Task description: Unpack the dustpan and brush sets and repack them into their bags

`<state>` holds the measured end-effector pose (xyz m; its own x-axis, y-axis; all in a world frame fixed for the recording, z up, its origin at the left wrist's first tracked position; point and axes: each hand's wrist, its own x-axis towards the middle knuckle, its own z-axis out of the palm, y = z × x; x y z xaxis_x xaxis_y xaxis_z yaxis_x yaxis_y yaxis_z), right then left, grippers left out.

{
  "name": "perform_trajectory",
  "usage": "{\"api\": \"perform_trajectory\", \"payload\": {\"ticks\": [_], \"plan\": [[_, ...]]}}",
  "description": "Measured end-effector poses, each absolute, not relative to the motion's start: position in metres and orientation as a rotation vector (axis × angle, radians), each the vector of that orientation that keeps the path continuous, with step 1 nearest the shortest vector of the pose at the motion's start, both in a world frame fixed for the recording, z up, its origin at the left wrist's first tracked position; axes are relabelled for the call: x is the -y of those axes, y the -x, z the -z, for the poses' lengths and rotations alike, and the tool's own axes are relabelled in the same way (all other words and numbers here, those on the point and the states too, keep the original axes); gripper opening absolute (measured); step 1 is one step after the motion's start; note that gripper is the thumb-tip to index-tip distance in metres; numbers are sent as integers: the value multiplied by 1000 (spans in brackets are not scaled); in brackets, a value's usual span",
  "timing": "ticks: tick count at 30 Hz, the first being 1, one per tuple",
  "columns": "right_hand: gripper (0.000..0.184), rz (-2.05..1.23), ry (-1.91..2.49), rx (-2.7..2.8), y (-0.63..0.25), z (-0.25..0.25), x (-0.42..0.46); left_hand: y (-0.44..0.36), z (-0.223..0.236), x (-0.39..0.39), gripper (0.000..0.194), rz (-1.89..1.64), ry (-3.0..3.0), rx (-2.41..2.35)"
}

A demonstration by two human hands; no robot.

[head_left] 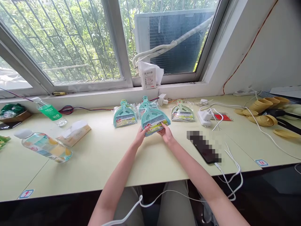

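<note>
Between my two hands is a teal mini dustpan and brush set with a printed label, held tilted above the table. My left hand grips its lower left corner, the thumb lying on the front. At the lower right edge, my right hand pinches it, thumb on the label and fingers underneath. Behind it, partly hidden, lies another teal set. A wrapped teal set rests to the left, and a pale green wrapped set to the right.
On the left are a drink bottle, a water bottle and a tissue pack. To the right lie a phone with a white cable, a white charger and tan cup-like pieces. Another tissue pack stands on the sill.
</note>
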<state>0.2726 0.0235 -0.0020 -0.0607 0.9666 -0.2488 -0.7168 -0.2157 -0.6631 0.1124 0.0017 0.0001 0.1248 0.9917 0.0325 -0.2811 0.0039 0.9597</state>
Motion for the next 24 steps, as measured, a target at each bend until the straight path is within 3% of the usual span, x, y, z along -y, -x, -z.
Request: {"api": "perform_trajectory", "payload": {"ticks": [14,19,24], "plan": [[29,-1661,819,418,-280,0,-27,-110,3,-2,61,-1223,-1141,-845],[28,-1704,606,704,-277,-4,-20,-106,-4,-3,62,-1272,-1120,-906],[26,-1553,709,685,-273,3,-20,-102,-15,7,62,-1082,-1223,-925]]}}
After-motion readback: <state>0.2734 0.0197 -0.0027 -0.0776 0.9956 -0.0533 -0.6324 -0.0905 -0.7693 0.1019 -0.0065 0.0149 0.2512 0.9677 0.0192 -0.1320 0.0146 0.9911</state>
